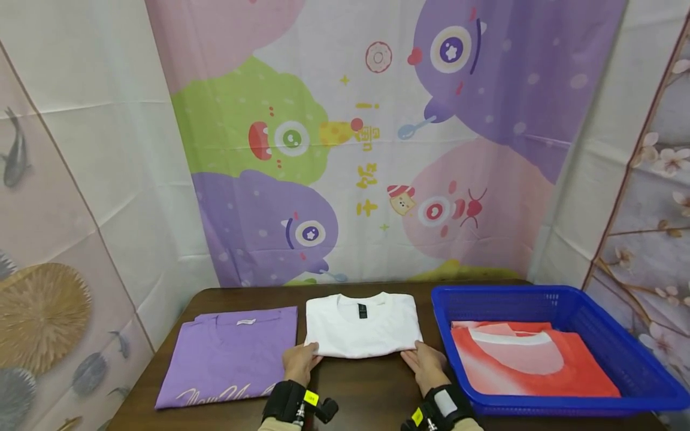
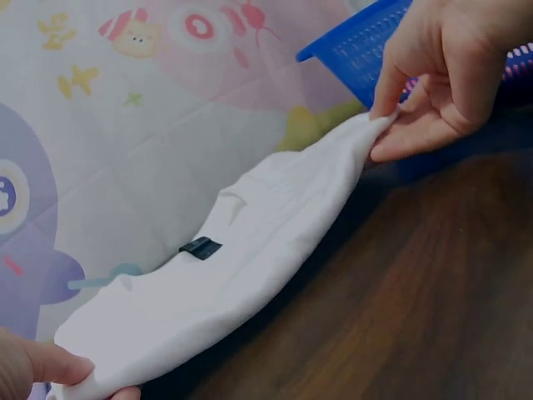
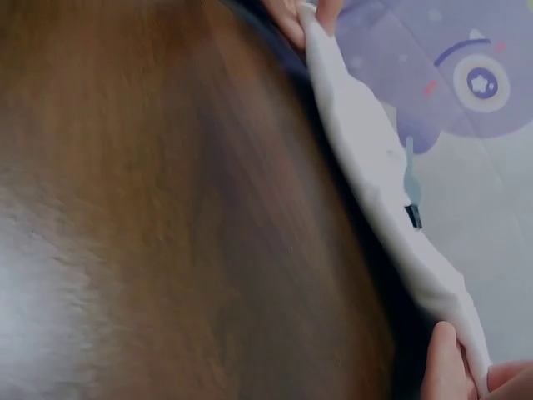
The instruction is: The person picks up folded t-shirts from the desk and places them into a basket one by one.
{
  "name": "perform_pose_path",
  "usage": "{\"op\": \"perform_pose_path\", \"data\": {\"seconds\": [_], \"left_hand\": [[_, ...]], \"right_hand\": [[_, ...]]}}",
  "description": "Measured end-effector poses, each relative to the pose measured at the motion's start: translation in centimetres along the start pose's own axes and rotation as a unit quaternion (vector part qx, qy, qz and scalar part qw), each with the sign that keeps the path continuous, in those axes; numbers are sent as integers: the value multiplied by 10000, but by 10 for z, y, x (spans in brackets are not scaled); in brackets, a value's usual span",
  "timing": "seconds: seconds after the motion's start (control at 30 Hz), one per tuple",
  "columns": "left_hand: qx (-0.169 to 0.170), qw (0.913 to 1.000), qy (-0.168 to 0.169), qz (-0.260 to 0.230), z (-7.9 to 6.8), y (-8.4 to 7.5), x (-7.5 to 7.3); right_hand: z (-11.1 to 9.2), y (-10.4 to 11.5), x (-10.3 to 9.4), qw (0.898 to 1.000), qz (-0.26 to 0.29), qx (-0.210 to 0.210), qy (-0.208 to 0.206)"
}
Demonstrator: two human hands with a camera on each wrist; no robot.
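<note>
A folded white T-shirt (image 1: 361,332) with a black neck label (image 1: 363,310) lies across the middle, its collar toward the back. My left hand (image 1: 299,363) pinches its near left corner, and my right hand (image 1: 427,365) pinches the near right corner. In the left wrist view the white T-shirt (image 2: 225,283) stretches between both hands, its near edge raised above the wood, thumbs on top and fingers beneath. The right wrist view shows the same white T-shirt (image 3: 375,175) edge-on, with fingers gripping each end.
A folded purple T-shirt (image 1: 237,353) with pale lettering lies to the left on the brown table (image 1: 356,395). At the right stands a blue plastic basket (image 1: 469,392) holding a folded red and pink shirt (image 1: 582,365). A cartoon-print curtain (image 1: 372,251) hangs behind.
</note>
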State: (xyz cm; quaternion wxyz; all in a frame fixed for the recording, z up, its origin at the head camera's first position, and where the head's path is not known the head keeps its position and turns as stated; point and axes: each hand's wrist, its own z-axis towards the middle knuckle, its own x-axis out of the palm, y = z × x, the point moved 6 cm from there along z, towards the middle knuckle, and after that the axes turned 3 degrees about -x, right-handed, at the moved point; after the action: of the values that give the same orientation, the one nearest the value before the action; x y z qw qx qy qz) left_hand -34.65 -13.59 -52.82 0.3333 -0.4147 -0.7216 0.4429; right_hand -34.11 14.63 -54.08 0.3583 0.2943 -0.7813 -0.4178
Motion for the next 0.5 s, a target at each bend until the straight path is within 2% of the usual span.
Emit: {"op": "perform_pose_path", "data": {"seconds": [0.23,0.5], "left_hand": [[136,9988,232,404,-14,1,-8],[328,9899,972,983,-34,3,-21]], "right_hand": [[-20,0,-11,9998,-185,-32,114],[-45,-1,-28,9937,-638,147,912]]}}
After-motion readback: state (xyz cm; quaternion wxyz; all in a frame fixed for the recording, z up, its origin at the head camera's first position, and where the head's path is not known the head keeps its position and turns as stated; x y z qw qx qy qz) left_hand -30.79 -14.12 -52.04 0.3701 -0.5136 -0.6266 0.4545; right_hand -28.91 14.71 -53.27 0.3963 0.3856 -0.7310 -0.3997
